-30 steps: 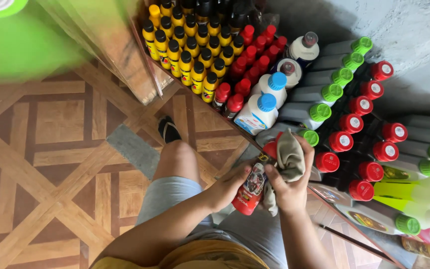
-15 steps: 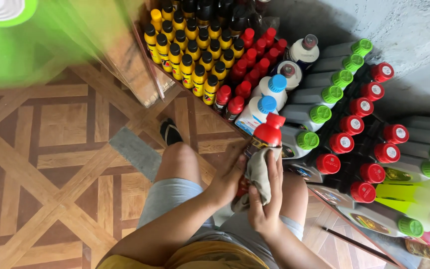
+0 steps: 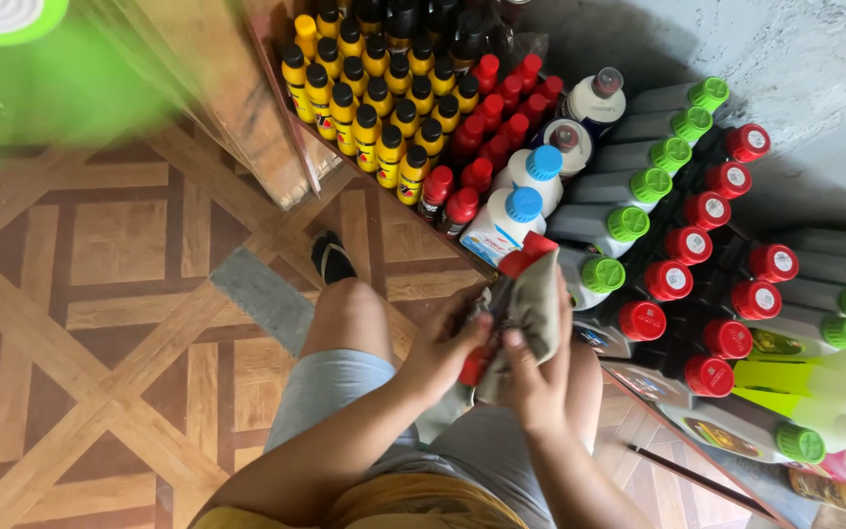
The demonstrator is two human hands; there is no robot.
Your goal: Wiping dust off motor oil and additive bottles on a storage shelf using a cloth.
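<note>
here, left hand (image 3: 447,343) curled tight round lower part of red bottle (image 3: 490,323), held over lap. right hand (image 3: 533,377) fingers closed on grey cloth (image 3: 531,309), pressed against bottle side. red cap points toward white bottles with blue caps (image 3: 513,211). rows of red-capped bottles (image 3: 697,250) just beside on shelf.

A single head-worn camera is looking almost straight down from above a crouching person, taking in the knees, both forearms and the patterned floor (image 3: 100,323) close below, while rows of capped bottles (image 3: 678,196) on the floor are filling the upper right of the view
</note>
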